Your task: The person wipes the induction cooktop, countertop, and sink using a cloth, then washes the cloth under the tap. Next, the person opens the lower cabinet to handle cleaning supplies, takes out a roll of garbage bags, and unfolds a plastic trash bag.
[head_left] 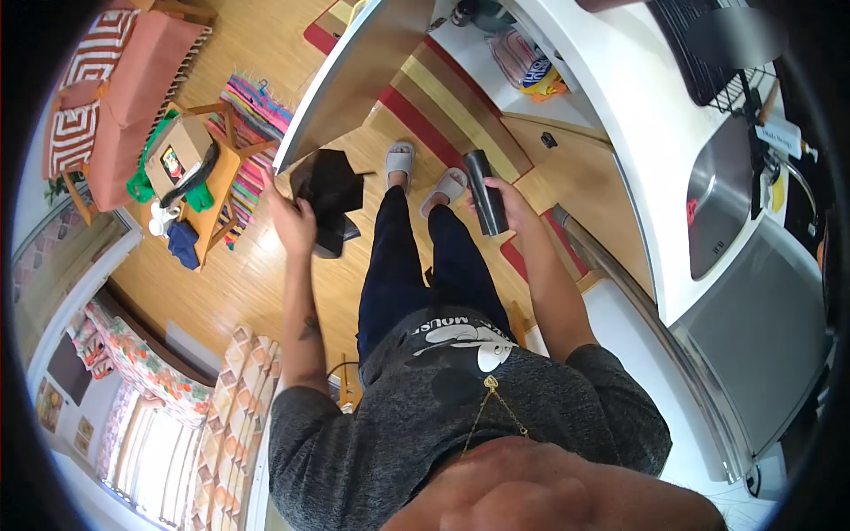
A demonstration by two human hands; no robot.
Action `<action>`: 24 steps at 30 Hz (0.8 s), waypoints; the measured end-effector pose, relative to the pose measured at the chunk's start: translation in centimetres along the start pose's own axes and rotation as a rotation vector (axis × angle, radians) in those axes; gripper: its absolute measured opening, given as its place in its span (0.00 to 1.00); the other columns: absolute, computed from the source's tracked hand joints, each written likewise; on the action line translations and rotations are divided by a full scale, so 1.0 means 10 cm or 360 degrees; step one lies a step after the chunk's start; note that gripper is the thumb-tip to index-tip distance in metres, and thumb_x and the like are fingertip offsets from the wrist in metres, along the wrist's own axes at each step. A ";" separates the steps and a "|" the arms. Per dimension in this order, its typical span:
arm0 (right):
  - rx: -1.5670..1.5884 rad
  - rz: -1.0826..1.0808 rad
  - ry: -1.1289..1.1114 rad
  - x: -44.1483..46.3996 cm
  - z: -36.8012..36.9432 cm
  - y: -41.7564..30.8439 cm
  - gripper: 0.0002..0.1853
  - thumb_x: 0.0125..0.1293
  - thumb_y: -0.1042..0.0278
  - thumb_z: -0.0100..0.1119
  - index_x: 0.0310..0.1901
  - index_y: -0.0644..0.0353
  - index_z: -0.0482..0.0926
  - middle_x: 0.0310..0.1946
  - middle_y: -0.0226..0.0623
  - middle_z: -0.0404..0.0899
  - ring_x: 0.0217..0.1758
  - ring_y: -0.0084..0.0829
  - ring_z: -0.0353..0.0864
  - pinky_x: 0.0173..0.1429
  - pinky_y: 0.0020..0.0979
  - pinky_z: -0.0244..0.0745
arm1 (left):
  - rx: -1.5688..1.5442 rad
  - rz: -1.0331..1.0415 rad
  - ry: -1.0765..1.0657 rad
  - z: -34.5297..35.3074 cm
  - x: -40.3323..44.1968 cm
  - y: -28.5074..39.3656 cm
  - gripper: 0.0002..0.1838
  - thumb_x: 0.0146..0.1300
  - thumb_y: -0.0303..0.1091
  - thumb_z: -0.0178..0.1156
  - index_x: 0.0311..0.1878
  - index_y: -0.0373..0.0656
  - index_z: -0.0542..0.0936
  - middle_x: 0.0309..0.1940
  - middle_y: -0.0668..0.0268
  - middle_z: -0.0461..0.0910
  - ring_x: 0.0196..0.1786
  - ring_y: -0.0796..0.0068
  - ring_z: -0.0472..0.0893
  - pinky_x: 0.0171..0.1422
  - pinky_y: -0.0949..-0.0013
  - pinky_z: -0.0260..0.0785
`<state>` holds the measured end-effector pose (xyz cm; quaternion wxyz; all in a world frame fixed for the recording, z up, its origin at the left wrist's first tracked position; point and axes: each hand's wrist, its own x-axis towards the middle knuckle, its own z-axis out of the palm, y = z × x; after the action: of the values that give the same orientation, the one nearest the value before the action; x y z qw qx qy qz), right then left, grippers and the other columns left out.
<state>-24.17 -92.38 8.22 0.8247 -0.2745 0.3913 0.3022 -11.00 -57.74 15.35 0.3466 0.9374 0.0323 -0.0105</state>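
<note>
My left hand (295,223) is closed on a thin, dark, folded piece that looks like a black plastic bag (326,188), hanging in creased flaps. Its fingertips are close to the edge of an open cabinet door (354,75); whether they touch it I cannot tell. In my right hand (506,205) is a smooth black roll (485,190), tilted slightly from upright, with the fingers wrapped round its side. Both hands are in front of my legs, well apart from each other.
The open cabinet holds packets, among them a blue and yellow packet (537,78). To the right are a white countertop (633,106) and a steel sink (722,190). At left, a small wooden table (217,232) carries a cardboard box (181,152). A striped rug (257,111) lies nearby.
</note>
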 end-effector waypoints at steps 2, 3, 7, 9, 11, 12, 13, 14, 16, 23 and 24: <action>-0.0065 0.0000 0.0047 0.09 0.21 -0.07 0.23 0.59 0.57 0.50 0.51 0.65 0.66 0.33 0.49 0.77 0.39 0.40 0.80 0.47 0.37 0.77 | 0.0448 -0.0299 -0.0339 0.33 -0.41 -0.53 0.38 0.47 0.16 0.48 0.66 0.44 0.56 0.43 0.52 0.75 0.33 0.57 0.75 0.40 0.61 0.68; -0.0077 -0.0004 0.0006 0.10 0.34 -0.12 0.21 0.59 0.59 0.53 0.49 0.64 0.67 0.32 0.47 0.76 0.36 0.38 0.80 0.44 0.36 0.78 | 0.0304 0.0178 -0.0319 0.51 -0.61 -0.61 0.33 0.46 0.16 0.47 0.60 0.44 0.66 0.46 0.51 0.75 0.44 0.51 0.76 0.49 0.59 0.68; -0.0056 0.0107 0.0022 0.50 0.34 -0.09 0.20 0.59 0.55 0.55 0.45 0.63 0.69 0.31 0.44 0.76 0.33 0.36 0.81 0.40 0.36 0.80 | 0.0075 -0.0219 -0.1294 1.02 -0.98 -0.33 0.22 0.48 0.18 0.46 0.46 0.48 0.78 0.41 0.62 0.80 0.45 0.58 0.78 0.50 0.62 0.70; -0.0033 0.0317 0.0133 0.73 0.23 -0.08 0.23 0.59 0.47 0.53 0.43 0.63 0.70 0.29 0.42 0.76 0.31 0.35 0.81 0.37 0.35 0.79 | -0.0010 -0.0294 -0.1358 1.28 -1.04 -0.42 0.19 0.47 0.19 0.48 0.42 0.45 0.79 0.41 0.64 0.80 0.44 0.60 0.78 0.49 0.61 0.70; -0.0015 0.0294 0.0121 0.96 0.10 -0.15 0.24 0.59 0.45 0.53 0.42 0.63 0.71 0.28 0.42 0.76 0.30 0.35 0.80 0.36 0.35 0.79 | -0.0100 -0.0318 -0.1352 1.45 -1.03 -0.56 0.19 0.46 0.19 0.48 0.42 0.43 0.78 0.41 0.63 0.80 0.44 0.59 0.78 0.49 0.61 0.70; 0.0000 0.0260 0.0097 1.09 0.03 -0.21 0.26 0.59 0.43 0.52 0.42 0.63 0.71 0.27 0.41 0.76 0.28 0.35 0.80 0.35 0.34 0.79 | -0.0249 -0.0374 -0.1260 1.57 -1.07 -0.77 0.19 0.46 0.18 0.49 0.43 0.42 0.78 0.41 0.60 0.79 0.45 0.58 0.78 0.50 0.61 0.70; 0.0115 0.0208 0.0086 1.23 -0.07 -0.28 0.22 0.59 0.50 0.52 0.42 0.63 0.71 0.31 0.42 0.76 0.30 0.36 0.79 0.38 0.36 0.78 | -0.0395 -0.0430 -0.1169 1.57 -1.00 -0.80 0.19 0.46 0.18 0.49 0.44 0.41 0.77 0.42 0.58 0.79 0.46 0.56 0.77 0.51 0.61 0.70; 0.0121 0.0217 0.0098 1.33 -0.19 -0.37 0.22 0.59 0.50 0.52 0.42 0.63 0.71 0.31 0.42 0.76 0.30 0.36 0.79 0.38 0.36 0.78 | -0.0249 -0.0395 -0.1077 1.51 -0.94 -0.84 0.20 0.47 0.17 0.49 0.46 0.39 0.76 0.44 0.53 0.77 0.49 0.54 0.76 0.53 0.62 0.68; 0.0096 0.0027 0.0094 1.46 -0.28 -0.68 0.16 0.56 0.63 0.52 0.43 0.63 0.68 0.36 0.43 0.75 0.35 0.37 0.78 0.42 0.38 0.77 | -0.0286 -0.0489 -0.0755 1.41 -0.77 -0.97 0.26 0.48 0.15 0.48 0.55 0.38 0.69 0.47 0.54 0.75 0.42 0.59 0.77 0.47 0.64 0.69; -0.0210 -0.0736 0.0245 2.04 -0.30 -1.84 0.21 0.56 0.71 0.51 0.52 0.65 0.63 0.42 0.47 0.75 0.42 0.42 0.78 0.49 0.41 0.75 | -0.0628 -0.0755 -0.0465 0.99 -0.08 -0.69 0.42 0.50 0.09 0.43 0.69 0.46 0.47 0.55 0.58 0.68 0.29 0.80 0.71 0.31 0.76 0.65; -0.0165 -0.0842 0.0223 2.09 -0.21 -2.00 0.22 0.58 0.67 0.52 0.52 0.66 0.64 0.43 0.47 0.75 0.43 0.44 0.77 0.50 0.43 0.75 | -0.0641 -0.0681 -0.0458 1.01 -0.03 -0.66 0.41 0.50 0.10 0.43 0.69 0.46 0.47 0.55 0.58 0.68 0.35 0.78 0.72 0.36 0.76 0.66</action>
<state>-0.19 -101.24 -5.55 0.8308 -0.4292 0.3462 0.0764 -11.69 -59.28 3.39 0.5161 0.8108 0.1806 -0.2089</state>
